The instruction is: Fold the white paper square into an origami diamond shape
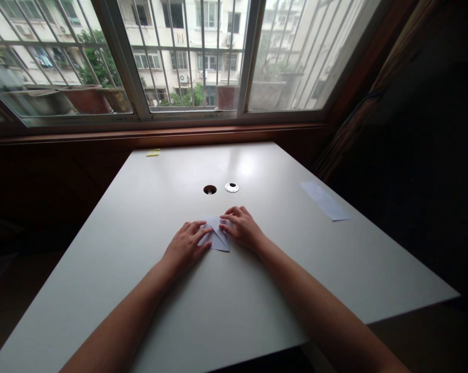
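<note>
A small folded piece of white paper [219, 241] lies on the white table, with a diagonal flap edge across its face and a pointed lower right corner. My left hand [187, 241] rests on its left side, fingers spread, with the thumb by the lower edge and the fingertips on the paper. From the right, my right hand [241, 226] touches the upper right side with its fingertips, fingers bent and apart. Neither hand visibly grips the paper. Part of the sheet is hidden under the fingers.
The white table [140, 207] has a round cable hole [210, 190] beyond the paper, and a round silver cover [231, 187] lies beside it. A white paper strip [325, 201] is near the right edge. Yellow sticky notes [153, 153] sit at the far left corner, below a barred window.
</note>
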Demonstrator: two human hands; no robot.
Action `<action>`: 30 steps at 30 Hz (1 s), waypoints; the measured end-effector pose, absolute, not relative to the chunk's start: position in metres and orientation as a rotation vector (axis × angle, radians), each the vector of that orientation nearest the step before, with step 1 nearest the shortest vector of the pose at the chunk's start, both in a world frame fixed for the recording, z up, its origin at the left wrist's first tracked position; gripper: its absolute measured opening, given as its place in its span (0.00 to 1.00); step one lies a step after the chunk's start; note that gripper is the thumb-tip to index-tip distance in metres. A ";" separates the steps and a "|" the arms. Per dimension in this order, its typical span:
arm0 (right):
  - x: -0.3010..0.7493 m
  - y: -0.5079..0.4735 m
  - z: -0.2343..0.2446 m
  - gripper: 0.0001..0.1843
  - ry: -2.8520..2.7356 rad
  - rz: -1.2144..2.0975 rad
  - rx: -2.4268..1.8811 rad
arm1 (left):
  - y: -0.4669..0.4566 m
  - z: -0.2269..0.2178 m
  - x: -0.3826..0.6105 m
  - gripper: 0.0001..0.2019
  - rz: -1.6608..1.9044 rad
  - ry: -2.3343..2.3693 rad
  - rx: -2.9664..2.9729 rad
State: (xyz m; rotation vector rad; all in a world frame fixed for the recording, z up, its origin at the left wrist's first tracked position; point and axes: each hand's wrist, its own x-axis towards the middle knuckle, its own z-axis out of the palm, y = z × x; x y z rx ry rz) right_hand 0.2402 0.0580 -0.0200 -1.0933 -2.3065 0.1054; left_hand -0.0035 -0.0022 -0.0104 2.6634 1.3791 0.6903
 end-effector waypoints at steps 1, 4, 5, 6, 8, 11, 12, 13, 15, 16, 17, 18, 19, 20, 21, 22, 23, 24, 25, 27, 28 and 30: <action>0.240 0.058 -0.020 0.14 -2.297 0.110 -1.088 | -0.002 -0.011 -0.004 0.19 0.695 1.386 2.649; 0.240 0.058 -0.019 0.10 -2.282 0.121 -1.072 | -0.003 -0.012 -0.003 0.20 0.741 1.402 2.597; 0.240 0.057 -0.019 0.09 -2.280 0.125 -1.066 | -0.003 -0.012 -0.002 0.19 0.764 1.400 2.576; 0.239 0.057 -0.018 0.09 -2.280 0.132 -1.059 | -0.003 -0.012 -0.002 0.19 0.790 1.391 2.549; 0.238 0.056 -0.017 0.09 -2.283 0.155 -1.037 | -0.005 -0.013 0.000 0.19 0.841 1.355 2.465; 0.238 0.056 -0.016 0.08 -2.269 0.202 -0.991 | -0.007 -0.014 0.004 0.18 0.921 1.295 2.268; 0.238 0.057 -0.016 0.07 -2.258 0.219 -0.972 | -0.008 -0.013 0.005 0.17 0.946 1.283 2.207; 0.239 0.057 -0.016 0.06 -2.244 0.238 -0.951 | -0.008 -0.012 0.006 0.15 0.970 1.276 2.161; 0.240 0.058 -0.016 0.03 -2.221 0.281 -0.895 | -0.009 -0.009 0.007 0.12 1.006 1.277 2.146; 0.240 0.058 -0.015 0.03 -2.212 0.303 -0.862 | -0.009 -0.007 0.007 0.11 1.021 1.289 2.178; 0.240 0.057 -0.015 0.03 -2.203 0.324 -0.829 | -0.009 -0.005 0.007 0.11 1.040 1.309 2.226; 0.239 0.056 -0.014 0.03 -2.196 0.344 -0.795 | -0.009 -0.002 0.006 0.11 1.069 1.340 2.282; 0.239 0.055 -0.013 0.03 -2.187 0.362 -0.762 | -0.009 0.000 0.006 0.12 1.104 1.376 2.332; 0.237 0.053 -0.012 0.03 -2.182 0.377 -0.733 | -0.009 0.002 0.005 0.13 1.141 1.405 2.362; 0.236 0.051 -0.010 0.03 -2.179 0.391 -0.702 | -0.009 0.004 0.005 0.13 1.168 1.417 2.380; 0.234 0.048 -0.008 0.03 -2.176 0.393 -0.678 | -0.009 0.005 0.004 0.12 1.183 1.411 2.387; 0.232 0.045 -0.006 0.03 -2.189 0.387 -0.665 | -0.008 0.006 0.004 0.10 1.182 1.386 2.388; 0.230 0.043 -0.004 0.03 -2.208 0.374 -0.657 | -0.008 0.007 0.004 0.09 1.174 1.349 2.383; 0.228 0.040 -0.002 0.03 -2.217 0.344 -0.666 | -0.007 0.007 0.005 0.07 1.161 1.309 2.374; 0.226 0.036 0.002 0.02 -2.247 0.288 -0.690 | -0.007 0.008 0.006 0.05 1.150 1.244 2.344; 0.226 0.034 0.003 0.02 -2.258 0.257 -0.690 | -0.007 0.008 0.007 0.05 1.154 1.223 2.325; 0.225 0.033 0.004 0.03 -2.261 0.202 -0.684 | -0.007 0.010 0.008 0.05 1.173 1.195 2.288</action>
